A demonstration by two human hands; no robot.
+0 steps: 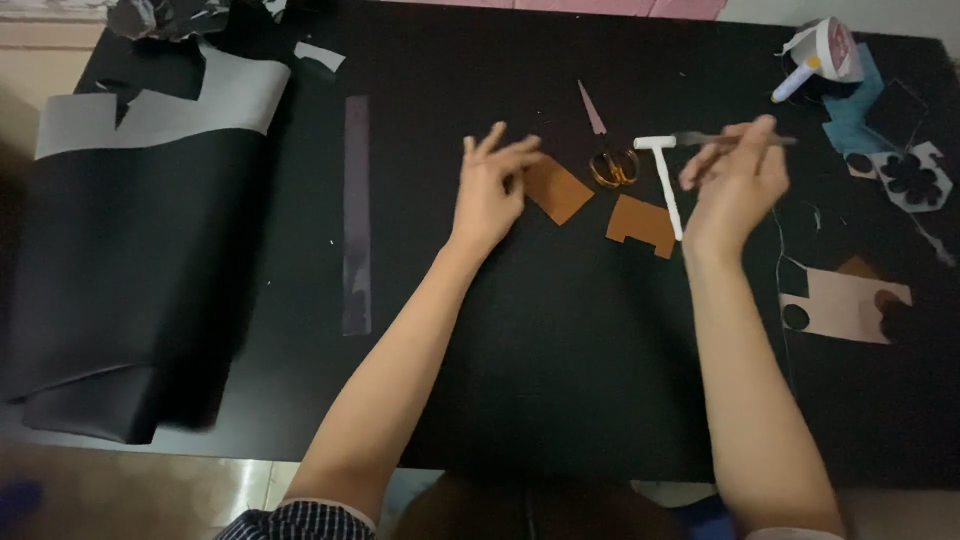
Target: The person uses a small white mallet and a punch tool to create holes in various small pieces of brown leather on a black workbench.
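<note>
My left hand [490, 185] hovers over the black table [560, 350] and pinches a brown leather piece [557, 190] at its left edge. Raised to the right, my right hand [735, 180] is closed on a thin grey tool [735, 139] that points sideways. Between the hands lie a second brown leather piece [640, 223], a white T-shaped tool [664, 180] and a pair of scissors with amber handles [608, 150]. A thin thread hangs from near the right hand.
A large black sheet with a grey backing [130, 250] covers the left of the table. A dark strip [356, 215] lies beside it. At the right are a white tape roll [825, 50], blue scraps [850, 115], a punched grey piece [912, 178] and a pink cut piece [845, 305].
</note>
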